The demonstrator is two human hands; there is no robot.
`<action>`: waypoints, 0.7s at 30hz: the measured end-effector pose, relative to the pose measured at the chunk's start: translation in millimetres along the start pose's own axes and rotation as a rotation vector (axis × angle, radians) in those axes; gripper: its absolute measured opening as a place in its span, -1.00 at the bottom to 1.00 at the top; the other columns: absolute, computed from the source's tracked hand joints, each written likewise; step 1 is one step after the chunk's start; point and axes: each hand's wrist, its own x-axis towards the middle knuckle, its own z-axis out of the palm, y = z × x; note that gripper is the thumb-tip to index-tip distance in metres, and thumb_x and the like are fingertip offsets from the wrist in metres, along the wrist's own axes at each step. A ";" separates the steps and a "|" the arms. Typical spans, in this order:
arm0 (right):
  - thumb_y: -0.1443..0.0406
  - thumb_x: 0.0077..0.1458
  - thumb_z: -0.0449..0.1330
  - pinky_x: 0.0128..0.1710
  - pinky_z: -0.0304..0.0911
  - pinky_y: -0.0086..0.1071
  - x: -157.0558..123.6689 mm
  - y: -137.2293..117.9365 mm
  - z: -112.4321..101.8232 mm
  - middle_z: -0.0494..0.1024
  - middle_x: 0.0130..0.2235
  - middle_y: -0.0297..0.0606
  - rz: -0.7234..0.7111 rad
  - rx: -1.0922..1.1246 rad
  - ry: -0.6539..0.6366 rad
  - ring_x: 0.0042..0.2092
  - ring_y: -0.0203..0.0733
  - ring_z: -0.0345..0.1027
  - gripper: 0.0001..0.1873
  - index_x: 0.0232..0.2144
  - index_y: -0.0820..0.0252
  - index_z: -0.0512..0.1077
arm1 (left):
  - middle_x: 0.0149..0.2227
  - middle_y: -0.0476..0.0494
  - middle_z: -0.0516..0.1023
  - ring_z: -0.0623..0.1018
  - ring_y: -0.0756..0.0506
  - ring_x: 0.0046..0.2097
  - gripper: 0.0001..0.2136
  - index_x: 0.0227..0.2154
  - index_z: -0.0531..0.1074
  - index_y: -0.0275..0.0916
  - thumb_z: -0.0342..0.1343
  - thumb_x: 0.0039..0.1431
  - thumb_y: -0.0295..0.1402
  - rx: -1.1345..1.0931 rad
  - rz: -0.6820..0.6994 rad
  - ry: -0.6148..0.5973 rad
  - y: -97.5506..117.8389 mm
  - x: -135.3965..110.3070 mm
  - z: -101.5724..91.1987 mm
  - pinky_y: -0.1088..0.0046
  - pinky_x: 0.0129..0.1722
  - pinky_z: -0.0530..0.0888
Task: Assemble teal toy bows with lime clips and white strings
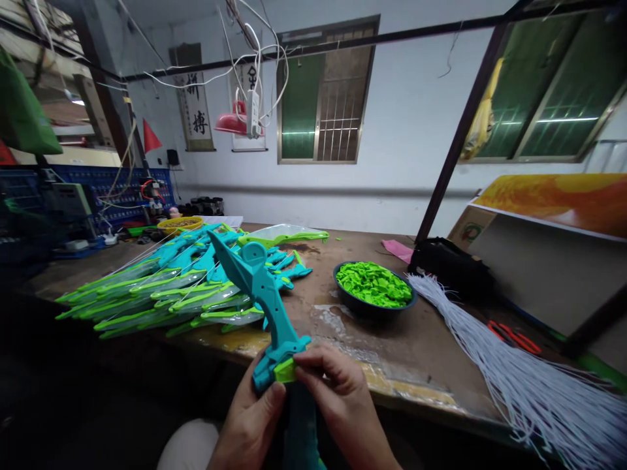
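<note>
My left hand grips the lower end of a teal plastic toy part that rises up and to the left over the table edge. My right hand pinches a small lime-green plastic piece against the bottom of that teal part. Both hands sit just in front of the wooden table, above my lap.
A pile of teal and green toy pieces in clear wrap covers the table's left. A dark bowl of green bits stands at centre. A bundle of white cords fans out right, beside red scissors and a black bag.
</note>
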 end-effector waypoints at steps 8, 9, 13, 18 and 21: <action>0.30 0.14 0.29 -0.01 0.32 -0.34 -4.5 -0.3 -4.5 0.37 0.19 -0.17 0.005 -0.188 0.049 0.10 -0.03 0.34 -0.66 0.00 0.06 0.48 | -0.11 -0.25 0.71 0.68 -0.27 -0.07 -0.49 0.01 0.53 -0.18 0.49 -0.04 -0.26 0.104 -0.019 0.165 9.3 -9.2 18.2 0.36 -0.09 0.59; 0.28 0.15 0.29 0.01 0.31 -0.33 -3.8 -2.5 -7.3 0.39 0.19 -0.19 0.041 -0.155 -0.005 0.09 -0.05 0.35 -0.59 0.06 0.04 0.44 | -0.12 -0.26 0.72 0.68 -0.30 -0.09 -0.46 0.01 0.54 -0.20 0.50 -0.07 -0.23 0.162 -0.016 0.177 10.3 -10.2 17.8 0.32 -0.10 0.60; 0.26 0.24 0.23 0.00 0.25 -0.36 0.1 -13.6 -15.4 0.51 -0.06 -0.30 0.047 -0.096 -0.229 -0.02 -0.13 0.38 -0.74 -0.01 0.03 0.48 | -0.10 -0.27 0.71 0.67 -0.32 -0.08 -0.45 -0.03 0.58 -0.24 0.49 -0.10 -0.12 0.417 0.081 0.206 10.3 -13.5 11.5 0.36 -0.10 0.58; 0.24 0.18 0.27 -0.01 0.24 -0.33 -0.9 -8.1 -11.6 0.50 -0.11 -0.29 0.141 0.078 -0.265 -0.04 -0.11 0.38 -0.78 -0.10 0.10 0.47 | -0.16 -0.23 0.73 0.69 -0.27 -0.16 -0.46 -0.05 0.59 -0.24 0.46 -0.09 -0.09 0.591 0.157 0.267 4.0 -16.3 5.5 0.44 -0.16 0.59; 0.23 0.14 0.31 -0.03 0.26 -0.30 -4.1 1.4 -7.5 0.49 -0.13 -0.28 0.192 0.232 -0.261 -0.07 -0.11 0.39 -0.76 -0.14 0.14 0.46 | -0.17 -0.20 0.73 0.68 -0.27 -0.15 -0.52 -0.09 0.62 -0.22 0.43 -0.07 -0.10 0.707 0.209 0.264 4.2 -16.9 3.6 0.46 -0.15 0.58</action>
